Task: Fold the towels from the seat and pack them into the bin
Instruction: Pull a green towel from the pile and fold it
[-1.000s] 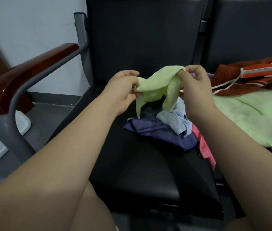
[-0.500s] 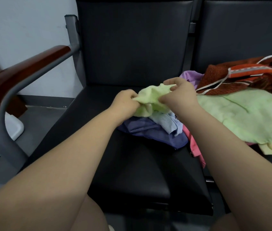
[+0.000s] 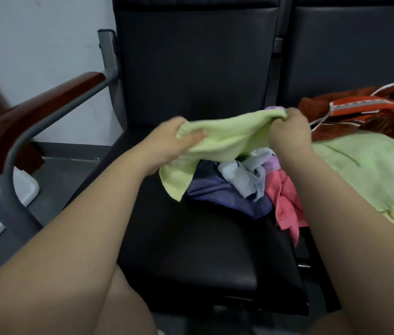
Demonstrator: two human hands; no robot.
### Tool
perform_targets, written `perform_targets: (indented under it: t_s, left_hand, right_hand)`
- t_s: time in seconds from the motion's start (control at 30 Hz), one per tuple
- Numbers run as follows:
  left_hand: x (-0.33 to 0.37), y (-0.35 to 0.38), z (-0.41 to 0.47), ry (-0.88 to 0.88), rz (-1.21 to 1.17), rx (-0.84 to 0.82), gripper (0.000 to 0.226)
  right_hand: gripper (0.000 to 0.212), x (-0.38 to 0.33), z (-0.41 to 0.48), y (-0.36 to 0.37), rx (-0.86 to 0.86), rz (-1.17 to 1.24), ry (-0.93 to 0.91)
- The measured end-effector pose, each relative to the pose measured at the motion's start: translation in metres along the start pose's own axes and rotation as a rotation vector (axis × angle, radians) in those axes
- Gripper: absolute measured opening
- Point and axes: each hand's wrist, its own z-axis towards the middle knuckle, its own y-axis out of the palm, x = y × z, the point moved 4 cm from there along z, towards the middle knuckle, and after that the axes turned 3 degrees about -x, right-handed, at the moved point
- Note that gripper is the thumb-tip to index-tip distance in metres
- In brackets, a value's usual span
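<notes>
A small light green towel (image 3: pixel 229 139) is stretched between my two hands above the black seat (image 3: pixel 191 250). My left hand (image 3: pixel 169 141) grips its left end and my right hand (image 3: pixel 290 134) grips its right end. Its lower left corner hangs down toward the seat. Under it lies a pile of small towels: a dark blue one (image 3: pixel 217 189), a pale blue one (image 3: pixel 244 177), a pink one (image 3: pixel 285 201) and a bit of lilac (image 3: pixel 272 165). No bin is in view.
On the neighbouring seat to the right lie a large light green towel (image 3: pixel 370 175) and a rust-red patterned cloth (image 3: pixel 360 112). A wooden armrest (image 3: pixel 34 114) on a grey metal frame stands at the left. A white object (image 3: pixel 25 189) sits on the floor below it.
My hands have moved apart, pulling the bunched green towel out wide between them. The view has shifted slightly to the left.
</notes>
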Motion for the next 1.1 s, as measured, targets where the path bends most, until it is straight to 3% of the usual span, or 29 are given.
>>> perform_targets:
  t_s: [0.1, 0.17, 0.23, 0.33, 0.4, 0.57, 0.7, 0.77, 0.9, 1.0, 1.1]
  left_hand:
    - [-0.002, 0.015, -0.009, -0.057, 0.350, -0.312, 0.031]
    - [-0.004, 0.015, -0.006, -0.063, 0.496, -0.320, 0.022]
    - [-0.002, 0.005, -0.003, -0.045, 0.511, -0.205, 0.013]
    - [-0.007, -0.017, 0.003, -0.050, 0.346, 0.057, 0.018]
    - [-0.016, -0.029, 0.005, -0.079, 0.156, 0.196, 0.014]
    - [-0.025, -0.043, 0.008, -0.084, -0.476, 0.331, 0.014]
    - [-0.017, -0.052, 0.005, -0.050, -0.654, 0.370, 0.021]
    - [-0.015, -0.050, 0.003, -0.108, -0.664, 0.276, 0.017]
    - [-0.014, -0.032, -0.015, -0.289, -0.439, -0.240, 0.017]
    - [-0.012, -0.031, -0.030, -0.206, -0.400, -0.528, 0.023]
    - [-0.009, -0.044, -0.035, -0.011, -0.638, -0.609, 0.045]
  right_hand:
    - [0.024, -0.009, -0.004, -0.014, 0.079, 0.374, 0.004]
    - [0.022, -0.013, -0.007, -0.018, 0.087, 0.532, 0.001]
    - [0.020, -0.017, -0.008, -0.024, 0.119, 0.586, -0.015]
    - [0.010, -0.026, -0.008, -0.036, 0.142, 0.626, -0.069]
    - [0.017, -0.033, -0.009, -0.039, 0.069, 0.677, -0.098]
    - [0.024, -0.040, -0.015, -0.043, -0.039, 0.628, -0.106]
    - [0.030, -0.036, -0.016, -0.046, -0.169, 0.489, 0.016]
    - [0.034, -0.038, -0.015, -0.050, -0.277, 0.471, 0.074]
    - [0.022, -0.041, -0.022, -0.059, -0.584, 0.531, 0.111]
    - [0.025, -0.037, -0.038, -0.060, -0.868, 0.410, 0.146]
    - [0.024, -0.038, -0.045, -0.063, -0.971, 0.401, 0.140]
